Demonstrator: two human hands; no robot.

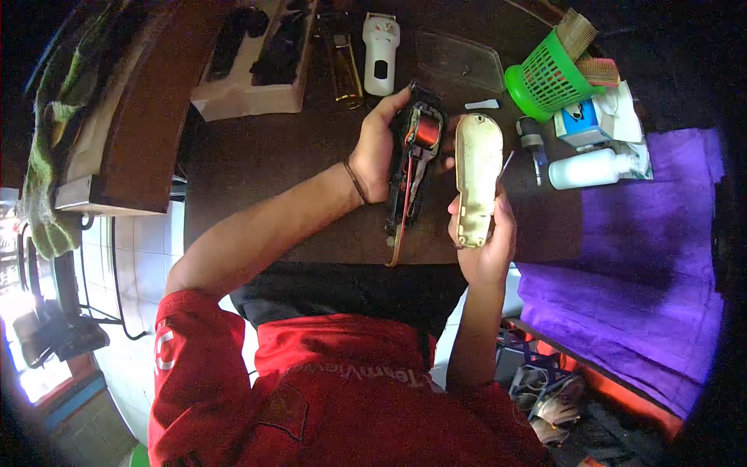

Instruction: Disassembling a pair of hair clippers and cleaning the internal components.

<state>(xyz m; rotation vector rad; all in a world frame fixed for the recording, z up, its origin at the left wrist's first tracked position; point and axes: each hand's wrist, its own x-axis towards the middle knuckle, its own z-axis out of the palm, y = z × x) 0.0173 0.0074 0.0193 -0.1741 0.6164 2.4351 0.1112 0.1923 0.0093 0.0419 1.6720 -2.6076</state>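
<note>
My left hand [376, 152] grips an opened hair clipper body [414, 157], its copper coil [428, 133] and inner wiring exposed. A reddish cord runs down from the coil to the body's lower end. In my right hand [487, 233] is a pale gold clipper housing cover [480, 175], inner face up, held by its lower end. A thin metal rod [508, 162], perhaps a screwdriver shaft, sticks out beside the cover's right edge; its other end is hidden by my hand. The cover and the body are apart, side by side above the dark tabletop [280, 169].
At the back stand a white cordless clipper [381, 55], a clear plastic lid [461, 61] and a box [251, 99] of dark items. To the right are a green basket [545, 79] with combs, a white bottle [589, 169], a dark-handled tool [532, 143] and purple cloth [642, 233].
</note>
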